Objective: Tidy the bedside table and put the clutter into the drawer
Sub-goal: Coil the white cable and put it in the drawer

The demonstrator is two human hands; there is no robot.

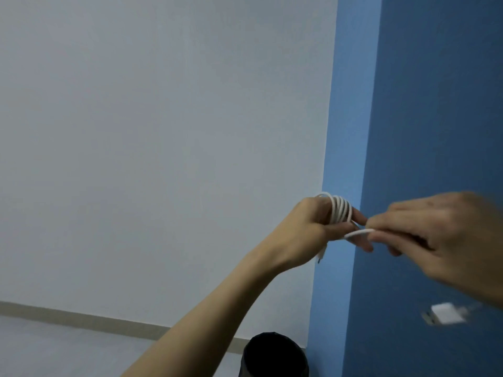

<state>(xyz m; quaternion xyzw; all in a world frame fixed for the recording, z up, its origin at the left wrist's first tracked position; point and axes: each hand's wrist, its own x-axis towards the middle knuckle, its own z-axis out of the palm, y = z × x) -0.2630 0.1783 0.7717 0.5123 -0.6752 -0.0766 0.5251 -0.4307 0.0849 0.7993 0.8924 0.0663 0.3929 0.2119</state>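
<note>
Right hand (441,235), blurred and closest to the lens, is pinching the free run of the white cable (341,210) between thumb and fingertips, with the other fingers curling under. Cable is being held up in the air in front of the wall corner, most of it looping in several turns around the left hand's fingers, one strand crossing to the right hand. Left hand (307,227) is gripping the coil, fingers curled through the loops, forearm reaching up from bottom centre. Small connector end (320,257) is hanging just below the left palm. White adapter block (446,314), motion-blurred, is showing below the right hand against the blue wall (435,104); can't tell whether it's joined to the cable. Blue wall is meeting the white wall (163,131) right behind the hands. Black round object (275,355) is sitting at the bottom edge beside the left forearm, too dark to identify. Beige skirting (81,319) is running along the foot of the white wall above the pale floor (54,349)
</note>
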